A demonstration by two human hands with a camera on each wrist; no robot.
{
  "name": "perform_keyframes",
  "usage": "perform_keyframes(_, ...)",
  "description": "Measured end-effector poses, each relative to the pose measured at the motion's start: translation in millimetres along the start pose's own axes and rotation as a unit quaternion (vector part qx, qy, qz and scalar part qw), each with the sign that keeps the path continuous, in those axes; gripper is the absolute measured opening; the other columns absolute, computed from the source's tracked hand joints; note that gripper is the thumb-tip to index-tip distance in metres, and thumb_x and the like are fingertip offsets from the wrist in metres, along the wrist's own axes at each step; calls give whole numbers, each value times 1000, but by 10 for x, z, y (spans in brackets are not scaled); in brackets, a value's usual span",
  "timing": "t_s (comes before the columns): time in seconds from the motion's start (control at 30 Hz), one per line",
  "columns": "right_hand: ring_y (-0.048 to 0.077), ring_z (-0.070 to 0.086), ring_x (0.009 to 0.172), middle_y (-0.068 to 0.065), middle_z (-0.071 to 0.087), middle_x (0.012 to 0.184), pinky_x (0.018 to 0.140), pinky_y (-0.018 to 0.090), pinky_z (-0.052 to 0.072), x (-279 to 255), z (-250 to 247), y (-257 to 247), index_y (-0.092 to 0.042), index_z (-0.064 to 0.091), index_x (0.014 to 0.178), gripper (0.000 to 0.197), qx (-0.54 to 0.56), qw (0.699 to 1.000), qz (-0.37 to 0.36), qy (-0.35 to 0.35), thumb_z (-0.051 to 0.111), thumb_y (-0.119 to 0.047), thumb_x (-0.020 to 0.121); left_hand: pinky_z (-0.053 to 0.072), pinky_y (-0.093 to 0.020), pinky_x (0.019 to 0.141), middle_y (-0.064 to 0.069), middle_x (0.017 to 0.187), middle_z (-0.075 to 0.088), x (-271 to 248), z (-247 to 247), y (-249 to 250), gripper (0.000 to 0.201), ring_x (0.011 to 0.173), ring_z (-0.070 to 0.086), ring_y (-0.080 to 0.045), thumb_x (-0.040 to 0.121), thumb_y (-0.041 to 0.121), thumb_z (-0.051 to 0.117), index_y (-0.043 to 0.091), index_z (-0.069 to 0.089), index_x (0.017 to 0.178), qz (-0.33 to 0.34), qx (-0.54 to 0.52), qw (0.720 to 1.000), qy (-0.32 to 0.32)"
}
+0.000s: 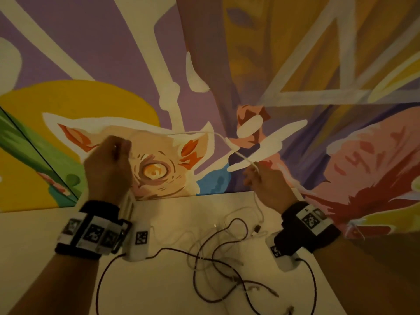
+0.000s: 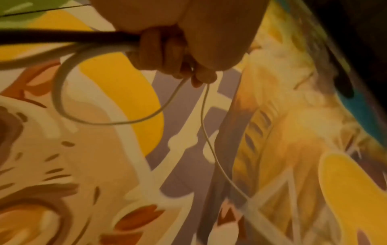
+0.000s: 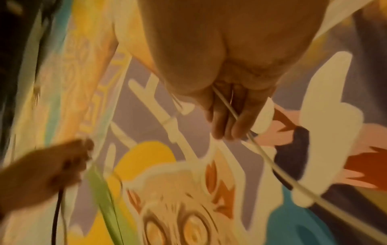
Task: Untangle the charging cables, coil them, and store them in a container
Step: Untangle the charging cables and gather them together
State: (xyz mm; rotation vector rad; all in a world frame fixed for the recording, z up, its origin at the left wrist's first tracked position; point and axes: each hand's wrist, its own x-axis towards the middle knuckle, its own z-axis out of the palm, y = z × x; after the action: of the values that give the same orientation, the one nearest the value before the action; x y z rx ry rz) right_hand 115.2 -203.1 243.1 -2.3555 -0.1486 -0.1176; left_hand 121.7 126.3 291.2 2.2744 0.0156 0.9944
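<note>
A thin white charging cable point(image 1: 195, 133) stretches in the air between my two raised hands, in front of the painted wall. My left hand point(image 1: 113, 155) grips one end of it in curled fingers point(image 2: 178, 66), and a loop of the white cable point(image 2: 60, 99) hangs from the fist. My right hand point(image 1: 256, 176) pinches the same cable point(image 3: 261, 152), which runs along its fingers point(image 3: 222, 122) and drops to the table. A loose tangle of dark and white cables point(image 1: 218, 258) lies on the white table point(image 1: 45, 223) below both wrists.
A colourful mural wall point(image 1: 204, 64) stands right behind the table's far edge. A dark cable point(image 2: 62, 35) runs past my left fingers. Dark cable loops point(image 1: 100, 287) trail towards the near table edge. A small plug point(image 1: 257, 228) lies near my right wrist.
</note>
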Motion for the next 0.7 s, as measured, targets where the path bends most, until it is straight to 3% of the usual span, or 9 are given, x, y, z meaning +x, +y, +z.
perform_keyframes(0.1,16,67,83,-1,68,85,78,32,55,126,-189,-237,-10,61,102,21,29,996,-41,68,41,-19,101,21,-32,57,-4,67,55,-271,177,-71,20,63,45,-20,96,17,52,8,60,79,25,28,995,-88)
perform_keyframes(0.23,8,63,77,1,70,87,65,18,47,213,-383,-488,-12,62,104,24,-18,994,-100,39,41,-23,102,40,-37,58,-12,71,63,-552,314,-346,20,66,55,-30,96,23,51,16,57,78,-45,70,979,-188)
perform_keyframes(0.3,9,59,73,1,67,87,64,21,45,298,-425,-495,-12,61,101,20,-55,991,-122,23,41,-18,101,39,-36,61,-12,74,65,-596,343,-424,20,71,57,-32,96,25,51,17,57,78,-88,82,968,-219)
perform_keyframes(0.4,23,56,85,9,65,101,76,35,46,435,-305,-389,-12,61,106,26,-153,981,-91,-74,37,-20,100,39,-34,67,-15,85,68,-608,365,-425,17,82,60,-37,95,21,53,11,61,82,-119,88,955,-258)
perform_keyframes(0.43,26,54,89,8,64,109,78,40,45,466,-214,-335,-15,61,112,30,-206,971,-71,-103,35,-23,100,38,-34,68,-16,89,68,-621,367,-414,19,84,60,-37,95,19,53,7,62,85,-121,91,948,-281)
perform_keyframes(0.5,27,53,88,6,63,114,75,39,43,537,21,-179,-15,61,115,37,-328,928,-42,-170,30,-29,101,39,-34,69,-18,91,68,-689,385,-406,19,84,60,-36,95,16,51,2,63,90,-119,96,932,-327)
perform_keyframes(0.57,22,54,79,9,64,106,73,36,46,618,242,-72,-10,60,97,37,-331,911,18,-243,32,-35,100,42,-35,74,-17,95,69,-777,404,-421,18,89,61,-36,95,15,52,4,65,95,-127,98,922,-353)
perform_keyframes(0.63,21,53,76,9,60,100,73,36,46,663,420,-94,-8,57,91,29,-294,915,64,-269,36,-27,99,41,-35,75,-19,98,69,-849,434,-456,18,92,61,-37,94,16,53,4,66,97,-144,90,926,-336)
perform_keyframes(0.7,26,56,96,12,59,112,82,36,45,735,572,-39,-6,62,102,24,-258,928,47,-263,40,-15,98,36,-32,70,-22,96,69,-902,451,-475,18,91,61,-40,94,16,54,4,66,100,-151,83,941,-293)
